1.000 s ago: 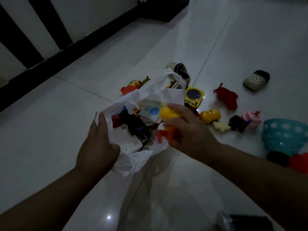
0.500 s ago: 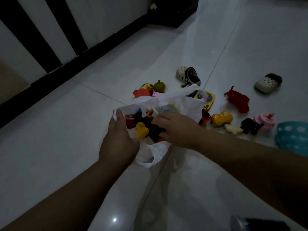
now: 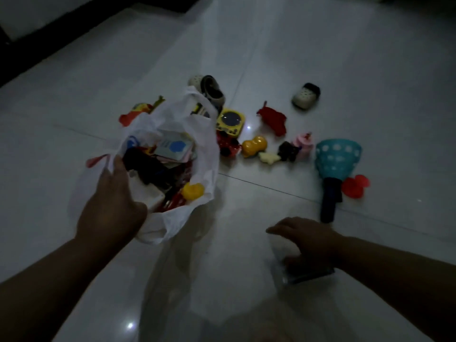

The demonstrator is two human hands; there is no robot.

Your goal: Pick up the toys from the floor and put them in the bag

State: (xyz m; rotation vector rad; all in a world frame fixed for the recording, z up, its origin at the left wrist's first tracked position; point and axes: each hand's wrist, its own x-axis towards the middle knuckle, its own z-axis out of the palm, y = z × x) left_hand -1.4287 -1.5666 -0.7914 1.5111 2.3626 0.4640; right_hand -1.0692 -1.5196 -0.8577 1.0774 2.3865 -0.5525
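While the left hand (image 3: pixel 111 208) grips the near rim of the white plastic bag (image 3: pixel 206 134), fingers curled over the edge to keep the mouth open, the right hand (image 3: pixel 306 236) lies well to the right of the bag and nearer the person, directly on top of a clear box (image 3: pixel 308 275) on the floor. The box sits under the palm, so the right hand is plainly the nearer one. Its fingers reach across the box toward the bag, but blur hides whether they grip it or only rest on it. The box's long side seems to run sideways, toward the bag, though this is hard to make out.

The bag already holds a yellow duck (image 3: pixel 193 190) against its right wall, a card with a blue shape (image 3: pixel 174 146) and several dark and red toys. Just right of the bag lie a yellow toy radio (image 3: pixel 230 119), an orange toy (image 3: pixel 254 145) and, farther off, a teal cup (image 3: pixel 338 154).
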